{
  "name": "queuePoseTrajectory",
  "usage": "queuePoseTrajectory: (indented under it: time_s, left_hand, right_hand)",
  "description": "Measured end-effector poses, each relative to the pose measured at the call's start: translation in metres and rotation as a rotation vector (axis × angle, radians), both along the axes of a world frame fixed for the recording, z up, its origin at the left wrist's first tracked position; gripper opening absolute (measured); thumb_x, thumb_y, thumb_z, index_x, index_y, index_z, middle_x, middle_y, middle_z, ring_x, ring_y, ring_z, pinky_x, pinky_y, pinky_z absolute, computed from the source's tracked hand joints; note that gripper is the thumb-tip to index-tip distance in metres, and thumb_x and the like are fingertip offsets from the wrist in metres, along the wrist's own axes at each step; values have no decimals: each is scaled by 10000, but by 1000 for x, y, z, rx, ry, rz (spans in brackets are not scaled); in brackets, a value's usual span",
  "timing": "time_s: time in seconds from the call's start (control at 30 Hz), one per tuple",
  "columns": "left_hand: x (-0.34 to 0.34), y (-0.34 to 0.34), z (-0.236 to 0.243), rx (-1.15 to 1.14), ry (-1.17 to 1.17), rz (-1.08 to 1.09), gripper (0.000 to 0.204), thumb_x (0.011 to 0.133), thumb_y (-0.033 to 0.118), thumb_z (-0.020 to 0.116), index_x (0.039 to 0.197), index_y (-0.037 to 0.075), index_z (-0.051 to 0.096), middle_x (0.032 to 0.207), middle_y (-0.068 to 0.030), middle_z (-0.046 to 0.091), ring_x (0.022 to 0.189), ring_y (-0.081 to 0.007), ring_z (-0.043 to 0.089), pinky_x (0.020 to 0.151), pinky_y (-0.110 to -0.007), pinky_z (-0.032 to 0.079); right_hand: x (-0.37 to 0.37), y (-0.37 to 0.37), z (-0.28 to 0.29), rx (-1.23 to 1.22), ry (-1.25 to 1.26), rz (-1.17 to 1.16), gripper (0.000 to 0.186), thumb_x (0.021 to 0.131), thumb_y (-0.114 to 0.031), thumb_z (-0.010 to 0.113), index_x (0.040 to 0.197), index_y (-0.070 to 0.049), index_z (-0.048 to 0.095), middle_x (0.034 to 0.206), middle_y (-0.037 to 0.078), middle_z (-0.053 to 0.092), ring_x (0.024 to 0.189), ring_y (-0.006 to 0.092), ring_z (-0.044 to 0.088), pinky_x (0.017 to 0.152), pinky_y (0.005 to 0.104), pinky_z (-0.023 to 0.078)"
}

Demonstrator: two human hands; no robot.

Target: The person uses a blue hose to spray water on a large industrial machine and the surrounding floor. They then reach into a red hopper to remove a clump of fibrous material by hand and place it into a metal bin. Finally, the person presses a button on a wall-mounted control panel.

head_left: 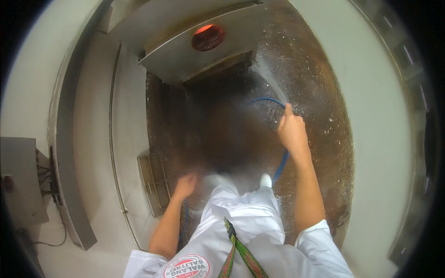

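My right hand (293,132) is closed round the end of a blue hose (282,165), arm stretched forward over the floor. From it a jet of water (273,82) shoots ahead to the foot of a metal housing (174,54). The hose curves beyond the hand and runs back beside my right boot (265,180). My left hand (186,185) hangs low at the left, its fingers lost in a hazy blur. Another stretch of blue hose shows just below that hand; whether the hand touches it I cannot tell.
Wet brown floor (320,111) with white flecks stretches ahead, its middle blurred dark. The housing has a round opening glowing orange. A wire-framed box (154,185) stands by the left wall, where a pipe (112,139) runs. A grey electrical box (21,180) is far left; a pale wall (375,139) bounds the right.
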State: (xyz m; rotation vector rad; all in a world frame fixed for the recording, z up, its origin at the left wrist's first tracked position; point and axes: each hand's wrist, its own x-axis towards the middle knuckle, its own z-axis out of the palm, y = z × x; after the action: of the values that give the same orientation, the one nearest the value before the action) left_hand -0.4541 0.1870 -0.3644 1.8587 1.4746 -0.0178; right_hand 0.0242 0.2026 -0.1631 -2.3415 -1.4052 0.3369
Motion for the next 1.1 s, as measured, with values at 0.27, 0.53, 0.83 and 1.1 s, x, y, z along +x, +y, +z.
queuePoseTrajectory:
  time_s: [0.27, 0.53, 0.83, 1.1]
  left_hand:
    - [-183, -301, -13, -608, 380, 811, 270, 969, 213, 559, 915, 5, 723, 720, -168, 692, 635, -268, 689, 519, -426, 510]
    - [172, -212, 158, 498, -192, 214, 176, 987, 78, 623, 1085, -24, 728, 1101, -194, 735, 1026, -314, 714, 903, -390, 538]
    - [372, -168, 148, 160, -1030, 402, 390, 1112, 231, 464, 1357, -24, 630, 1278, -158, 700, 1138, -227, 691, 961, -335, 540]
    - [377, -209, 164, -161, -1340, 616, 385, 1141, 328, 380, 1361, 61, 548, 1254, -74, 662, 1119, -156, 666, 958, -345, 555]
  right_hand:
    - [6, -92, -24, 77, 116, 232, 451, 931, -45, 540, 1328, 158, 471, 795, 346, 691, 786, 500, 725, 716, 565, 606]
    - [-5, -148, -14, 205, 45, 384, 576, 884, -24, 555, 1397, 204, 426, 794, 334, 704, 767, 464, 743, 687, 524, 622]
    - [12, -183, -9, 113, 260, 368, 498, 958, -141, 597, 1309, 186, 466, 866, 303, 727, 830, 455, 748, 699, 500, 629]
    - [-5, -184, -31, 57, 223, 441, 514, 929, -154, 646, 1231, 231, 487, 869, 305, 731, 811, 406, 765, 667, 443, 646]
